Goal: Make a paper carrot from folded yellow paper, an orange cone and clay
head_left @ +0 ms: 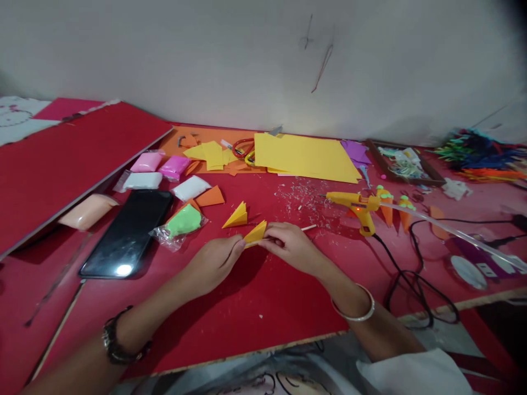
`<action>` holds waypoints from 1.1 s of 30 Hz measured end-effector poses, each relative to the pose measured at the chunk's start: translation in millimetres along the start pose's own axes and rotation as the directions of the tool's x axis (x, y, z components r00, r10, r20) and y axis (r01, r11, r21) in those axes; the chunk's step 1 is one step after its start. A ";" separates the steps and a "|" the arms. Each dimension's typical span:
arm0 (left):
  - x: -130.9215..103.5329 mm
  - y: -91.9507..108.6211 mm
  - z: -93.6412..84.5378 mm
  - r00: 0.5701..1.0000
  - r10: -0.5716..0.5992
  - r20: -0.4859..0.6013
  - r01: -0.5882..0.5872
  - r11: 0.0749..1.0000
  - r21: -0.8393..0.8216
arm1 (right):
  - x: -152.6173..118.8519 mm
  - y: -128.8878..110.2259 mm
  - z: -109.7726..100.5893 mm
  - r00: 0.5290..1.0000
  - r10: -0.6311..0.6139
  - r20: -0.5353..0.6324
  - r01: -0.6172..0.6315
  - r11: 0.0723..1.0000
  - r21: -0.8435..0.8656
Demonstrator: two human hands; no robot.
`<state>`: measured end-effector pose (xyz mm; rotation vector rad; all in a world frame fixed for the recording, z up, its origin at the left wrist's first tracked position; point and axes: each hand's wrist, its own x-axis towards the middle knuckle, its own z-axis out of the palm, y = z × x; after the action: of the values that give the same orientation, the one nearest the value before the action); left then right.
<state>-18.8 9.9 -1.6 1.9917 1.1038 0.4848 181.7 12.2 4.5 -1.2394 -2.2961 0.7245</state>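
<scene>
Between my two hands is a folded piece of yellow paper [256, 234], pleated to a pointed shape. My left hand [216, 260] is closed on its left end, thumb and fingers together. At the other end my right hand [294, 247] pinches the paper, some of its fingertips hidden behind the hand. A second folded yellow paper [236, 216] lies on the red table just beyond them. A thin pale stick [308, 227] shows beside my right hand; I cannot tell whether it touches the fingers.
A yellow glue gun [354, 206] with its light on lies to the right, its black cord [405, 280] looping nearby. Paper scraps surround its tip. Left are a phone [129, 233] and several clay packets [185, 220]. Yellow sheets [307, 156] and scissors [242, 148] lie behind.
</scene>
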 end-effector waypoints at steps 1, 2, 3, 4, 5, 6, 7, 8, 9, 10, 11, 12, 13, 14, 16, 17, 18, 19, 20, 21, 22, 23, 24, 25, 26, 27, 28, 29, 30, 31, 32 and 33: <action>0.1 -0.6 -0.1 1.000 0.004 0.014 -0.004 1.000 -0.009 | -0.3 -0.2 0.3 1.000 0.004 0.003 -0.004 1.000 0.003; 0.3 -1.3 -0.4 1.000 0.009 0.027 -0.008 1.000 -0.028 | -0.6 -0.3 0.7 1.000 0.010 0.008 -0.010 1.000 0.008; 0.5 -1.9 -0.8 0.999 0.012 0.045 -0.009 0.998 -0.056 | -0.9 -0.5 1.2 1.000 0.014 0.012 -0.014 1.000 0.016; 0.6 -2.5 -1.3 0.998 0.013 0.064 -0.007 0.996 -0.094 | -1.1 -0.6 1.8 1.000 0.017 0.015 -0.018 1.000 0.024; 0.7 -3.0 -1.7 0.996 0.012 0.084 -0.001 0.991 -0.137 | -1.4 -0.8 2.5 1.000 0.021 0.017 -0.021 0.999 0.033; 0.8 -3.5 -2.0 0.995 0.006 0.104 0.012 0.984 -0.176 | -1.6 -1.0 3.1 1.000 0.024 0.018 -0.025 0.999 0.042; 0.8 -4.1 -2.1 0.992 -0.003 0.122 0.028 0.977 -0.210 | -1.8 -1.3 3.7 0.999 0.029 0.019 -0.029 0.998 0.051; 0.7 -4.7 -1.9 0.991 -0.014 0.135 0.045 0.971 -0.236 | -1.9 -1.7 4.2 0.999 0.035 0.017 -0.036 0.998 0.056; 0.6 -5.3 -1.5 0.989 -0.024 0.143 0.061 0.965 -0.255 | -2.1 -2.2 4.6 0.999 0.043 0.013 -0.043 0.997 0.056; 0.5 -6.1 -0.9 0.988 -0.033 0.149 0.073 0.961 -0.268 | -2.2 -2.7 4.8 0.999 0.051 0.009 -0.052 0.997 0.052; 0.3 -7.1 -0.3 0.987 -0.040 0.156 0.082 0.956 -0.280 | -2.2 -3.1 4.9 0.998 0.058 0.003 -0.058 0.997 0.048; 0.2 -8.0 0.3 0.987 -0.045 0.156 0.090 0.952 -0.294 | -2.2 -3.6 5.0 0.998 0.061 -0.002 -0.061 0.997 0.046; 0.1 -8.8 0.8 0.987 -0.050 0.154 0.096 0.947 -0.307 | -2.2 -4.0 4.8 0.998 0.061 -0.006 -0.061 0.997 0.045; 0.1 -9.5 0.9 0.987 -0.054 0.151 0.100 0.944 -0.315 | -2.1 -4.3 4.6 0.998 0.058 -0.009 -0.058 0.997 0.048; 0.2 -9.6 0.4 0.988 -0.054 0.144 0.097 0.946 -0.310 | -2.1 -4.8 4.0 0.999 0.047 -0.007 -0.047 0.997 0.060; 0.3 -8.9 -0.4 0.989 -0.049 0.139 0.088 0.952 -0.293 | -2.1 -5.1 3.5 0.999 0.041 -0.003 -0.041 0.997 0.070; 0.5 -7.6 -1.3 0.990 -0.040 0.136 0.076 0.961 -0.265 | -2.2 -5.3 3.0 0.999 0.035 0.001 -0.035 0.996 0.082; 0.7 -6.0 -2.3 0.991 -0.031 0.132 0.060 0.972 -0.225 | -2.3 -5.6 2.5 1.000 0.027 0.006 -0.028 0.995 0.096; 0.9 -4.3 -3.4 0.992 -0.019 0.122 0.040 0.983 -0.177 | -2.5 -5.9 1.9 1.000 0.019 0.013 -0.020 0.993 0.114; 1.1 -2.6 -4.3 0.994 0.001 0.112 0.013 0.993 -0.118 | -2.7 -6.2 1.3 1.000 0.012 0.017 -0.014 0.991 0.134; 1.3 -1.4 -5.1 0.994 0.028 0.105 -0.023 0.999 -0.049 | -2.8 -6.4 0.7 1.000 0.009 0.020 -0.012 0.988 0.153; 1.6 -0.9 -5.6 0.993 0.062 0.103 -0.066 0.997 0.030 | -3.0 -6.6 0.1 1.000 0.010 0.022 -0.013 0.986 0.168; 1.9 -1.2 -5.8 0.990 0.098 0.101 -0.110 0.987 0.120 | -3.1 -6.8 -0.5 1.000 0.016 0.026 -0.021 0.984 0.178; 2.3 -2.4 -5.6 0.987 0.136 0.091 -0.153 0.964 0.220 | -3.2 -6.8 -1.1 0.999 0.026 0.032 -0.032 0.983 0.181; 2.8 -4.3 -5.1 0.982 0.172 0.077 -0.188 0.928 0.322 | -3.4 -6.9 -1.6 0.999 0.037 0.039 -0.043 0.983 0.179; 3.4 -6.7 -4.4 0.977 0.204 0.060 -0.211 0.885 0.415 | -3.4 -6.8 -2.0 0.998 0.044 0.046 -0.051 0.983 0.174; 4.0 -9.2 -3.5 0.971 0.235 0.038 -0.224 0.844 0.488 | -3.5 -6.8 -2.3 0.998 0.044 0.054 -0.053 0.984 0.171; 4.6 -11.4 -2.6 0.963 0.267 0.019 -0.235 0.810 0.538 | -3.5 -6.8 -2.4 0.997 0.040 0.061 -0.050 0.985 0.167; 5.1 -13.2 -1.8 0.955 0.297 0.004 -0.247 0.786 0.567 | -3.6 -6.7 -2.5 0.997 0.035 0.067 -0.046 0.985 0.163; 5.5 -14.2 -1.1 0.947 0.322 -0.004 -0.260 0.771 0.581 | -3.6 -6.7 -2.5 0.997 0.033 0.071 -0.043 0.986 0.158; 5.7 -14.3 -0.6 0.939 0.343 -0.008 -0.273 0.761 0.589 | -3.5 -6.8 -2.5 0.997 0.034 0.075 -0.045 0.987 0.151; 5.7 -13.7 -0.3 0.933 0.359 -0.010 -0.282 0.750 0.598 | -3.5 -6.8 -2.5 0.996 0.038 0.079 -0.049 0.988 0.144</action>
<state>-23.2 19.0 -12.5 2.7688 1.0705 0.4853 180.6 6.7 10.3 -1.2173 -2.2370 0.9530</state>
